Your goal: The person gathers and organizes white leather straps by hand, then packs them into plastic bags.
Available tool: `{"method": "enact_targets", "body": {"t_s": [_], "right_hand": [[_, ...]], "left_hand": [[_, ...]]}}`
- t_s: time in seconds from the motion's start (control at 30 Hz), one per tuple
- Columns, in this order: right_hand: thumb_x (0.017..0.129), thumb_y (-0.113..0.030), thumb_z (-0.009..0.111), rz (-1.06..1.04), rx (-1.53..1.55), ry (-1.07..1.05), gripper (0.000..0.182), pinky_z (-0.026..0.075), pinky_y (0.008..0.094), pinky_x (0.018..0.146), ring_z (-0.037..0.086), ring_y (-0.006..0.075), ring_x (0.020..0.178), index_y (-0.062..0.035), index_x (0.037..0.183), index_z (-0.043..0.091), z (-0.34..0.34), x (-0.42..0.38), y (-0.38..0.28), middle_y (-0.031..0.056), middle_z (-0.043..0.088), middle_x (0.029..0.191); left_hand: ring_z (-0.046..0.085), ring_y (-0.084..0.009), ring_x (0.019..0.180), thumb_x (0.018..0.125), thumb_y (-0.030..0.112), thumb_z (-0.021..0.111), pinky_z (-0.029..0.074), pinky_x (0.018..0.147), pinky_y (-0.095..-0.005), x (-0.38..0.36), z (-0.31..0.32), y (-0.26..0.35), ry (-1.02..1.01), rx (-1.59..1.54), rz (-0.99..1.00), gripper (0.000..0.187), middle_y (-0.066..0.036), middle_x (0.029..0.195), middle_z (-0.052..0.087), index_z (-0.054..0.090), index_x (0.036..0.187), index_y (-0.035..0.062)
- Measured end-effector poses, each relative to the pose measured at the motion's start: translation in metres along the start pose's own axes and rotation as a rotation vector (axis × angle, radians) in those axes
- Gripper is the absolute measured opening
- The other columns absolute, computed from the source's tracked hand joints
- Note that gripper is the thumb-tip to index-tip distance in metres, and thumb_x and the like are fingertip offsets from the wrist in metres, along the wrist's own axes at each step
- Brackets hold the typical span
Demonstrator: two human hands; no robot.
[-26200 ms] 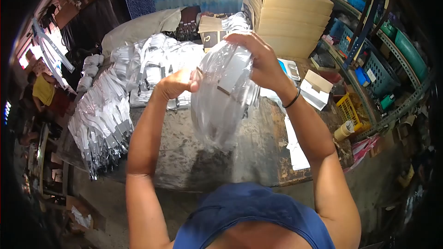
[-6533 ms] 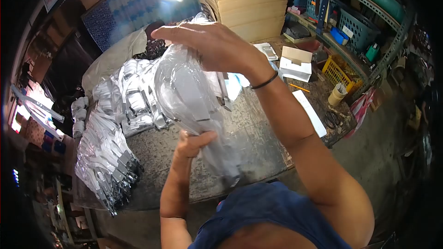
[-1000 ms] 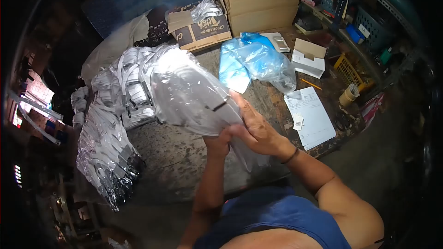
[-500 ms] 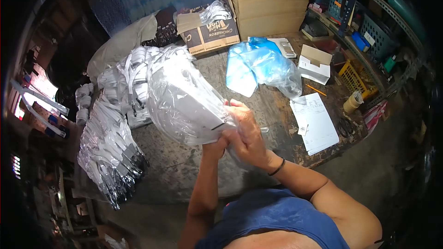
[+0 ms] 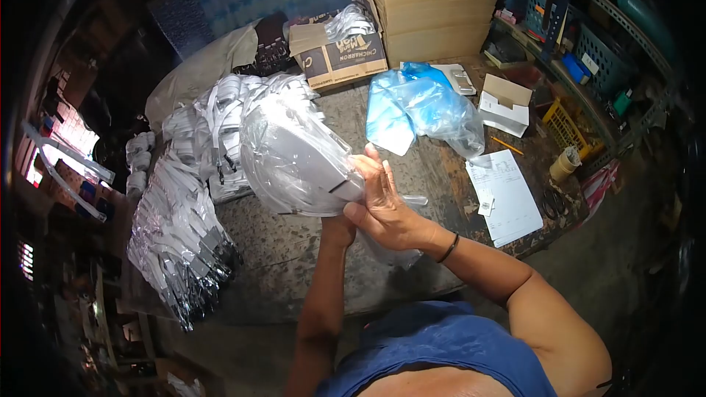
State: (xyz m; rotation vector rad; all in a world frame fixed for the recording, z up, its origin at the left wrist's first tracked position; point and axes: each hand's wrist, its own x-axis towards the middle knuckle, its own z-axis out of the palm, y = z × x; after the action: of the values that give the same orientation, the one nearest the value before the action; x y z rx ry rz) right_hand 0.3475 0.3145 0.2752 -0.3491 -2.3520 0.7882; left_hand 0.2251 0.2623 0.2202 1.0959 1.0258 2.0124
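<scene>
A clear plastic bag (image 5: pixel 298 154), bulging with pale, curved flat pieces, is held up over the table in front of me. My left hand (image 5: pixel 340 230) grips it low at its near end, and most of those fingers are hidden beneath the plastic. At the right end my right hand (image 5: pixel 388 209) holds the bag between thumb and long, straightened fingers. Loose plastic trails below and to the right of that hand. Just behind the bag lie heaped white strap bundles (image 5: pixel 213 106), and to the left are plastic-wrapped strips (image 5: pixel 176 235) with dark ends.
A cardboard box (image 5: pixel 342 59) with white coils stands at the back, beside stacked cardboard (image 5: pixel 441 11). Blue plastic bags (image 5: pixel 419 106), a small open white box (image 5: pixel 504 106), a pencil (image 5: pixel 507 145), papers (image 5: pixel 507 202) and a tape roll (image 5: pixel 564 164) lie on the right.
My right hand has straightened its fingers upward against the bag's end, and more loose plastic shows beneath it. The bag has tilted slightly; the whole view has shifted a little.
</scene>
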Motion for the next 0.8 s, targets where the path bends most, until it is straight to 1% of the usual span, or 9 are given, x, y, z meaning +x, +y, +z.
{"method": "enact_targets", "body": {"t_s": [0.17,0.23,0.3,0.37,0.43,0.53,0.6,0.73,0.8], "right_hand": [[0.095,-0.042,0.044,0.096,0.134,-0.133,0.072,0.01,0.0497,0.112,0.009,0.0382,0.141,-0.0018,0.145,0.011,-0.016,0.014,0.002,0.0191,0.018,0.148],[0.097,-0.031,0.044,0.036,0.751,-0.266,0.062,0.017,0.041,0.113,0.018,0.0293,0.14,-0.001,0.145,0.018,-0.027,0.023,0.008,0.0161,0.023,0.148],[0.098,-0.016,0.043,0.108,0.837,-0.217,0.053,0.021,0.0337,0.112,0.026,0.022,0.136,-0.0008,0.145,0.025,-0.028,0.022,0.006,0.0136,0.027,0.148],[0.096,-0.017,0.045,0.155,0.683,0.065,0.051,0.021,0.0387,0.112,0.019,0.0353,0.14,-0.0029,0.143,0.031,-0.014,0.02,0.015,0.0257,0.024,0.148],[0.096,-0.016,0.045,0.159,0.447,0.106,0.05,0.019,0.0391,0.113,0.013,0.035,0.142,-0.005,0.143,0.032,-0.01,0.017,0.022,0.0247,0.019,0.151],[0.093,-0.016,0.053,0.108,0.542,0.053,0.044,0.025,0.0399,0.11,0.025,0.0355,0.138,-0.0058,0.135,0.046,-0.019,0.019,0.028,0.0224,0.031,0.146],[0.087,-0.015,0.061,-0.073,0.032,0.184,0.033,0.038,0.0399,0.099,0.047,0.0332,0.12,-0.005,0.118,0.061,-0.034,0.017,0.026,0.0195,0.052,0.125],[0.081,-0.014,0.066,-0.053,-0.065,0.151,0.023,0.048,0.0383,0.075,0.061,0.0311,0.084,-0.0027,0.101,0.066,-0.043,0.018,0.011,0.0142,0.063,0.086],[0.081,-0.014,0.066,-0.022,-0.032,0.139,0.024,0.048,0.0381,0.074,0.061,0.032,0.083,-0.0024,0.102,0.066,-0.043,0.02,0.004,0.0153,0.064,0.088]], "left_hand": [[0.056,-0.0189,0.104,0.081,0.026,0.072,0.047,0.088,-0.033,0.005,0.01,0.005,0.199,-0.027,-0.029,0.053,-0.008,0.117,0.056,0.05,0.122,0.0011],[0.058,-0.019,0.099,0.078,0.022,0.074,0.049,0.086,-0.0327,0.008,0.006,0.013,0.13,-0.059,0.016,0.052,-0.009,0.113,0.058,0.052,0.119,0.0],[0.06,-0.0188,0.096,0.076,0.013,0.072,0.049,0.084,-0.0327,0.011,0.009,0.023,0.019,-0.133,-0.066,0.046,-0.009,0.109,0.06,0.054,0.116,-0.0014],[0.06,-0.0189,0.096,0.075,0.005,0.068,0.05,0.084,-0.0329,0.014,0.008,0.016,0.009,-0.192,-0.093,0.043,-0.01,0.108,0.061,0.055,0.116,-0.0025],[0.06,-0.0196,0.097,0.074,0.001,0.066,0.05,0.085,-0.0331,0.015,0.011,0.016,-0.025,-0.186,-0.114,0.045,-0.01,0.109,0.061,0.054,0.118,-0.0019],[0.059,-0.0197,0.099,0.074,0.002,0.068,0.049,0.087,-0.0335,0.017,0.007,0.007,0.042,-0.282,-0.116,0.047,-0.01,0.111,0.06,0.054,0.119,-0.0011],[0.059,-0.0193,0.1,0.073,0.003,0.069,0.049,0.088,-0.0332,0.017,0.006,0.008,0.004,-0.303,-0.141,0.049,-0.009,0.111,0.06,0.054,0.119,-0.0007],[0.059,-0.0181,0.101,0.072,0.005,0.072,0.048,0.087,-0.0318,0.016,-0.007,0.0,-0.094,-0.232,-0.146,0.049,-0.006,0.111,0.06,0.055,0.118,0.0009],[0.059,-0.0178,0.099,0.072,0.006,0.073,0.049,0.086,-0.0311,0.015,-0.009,0.001,-0.094,-0.204,-0.159,0.048,-0.006,0.11,0.061,0.056,0.117,0.0015]]}}
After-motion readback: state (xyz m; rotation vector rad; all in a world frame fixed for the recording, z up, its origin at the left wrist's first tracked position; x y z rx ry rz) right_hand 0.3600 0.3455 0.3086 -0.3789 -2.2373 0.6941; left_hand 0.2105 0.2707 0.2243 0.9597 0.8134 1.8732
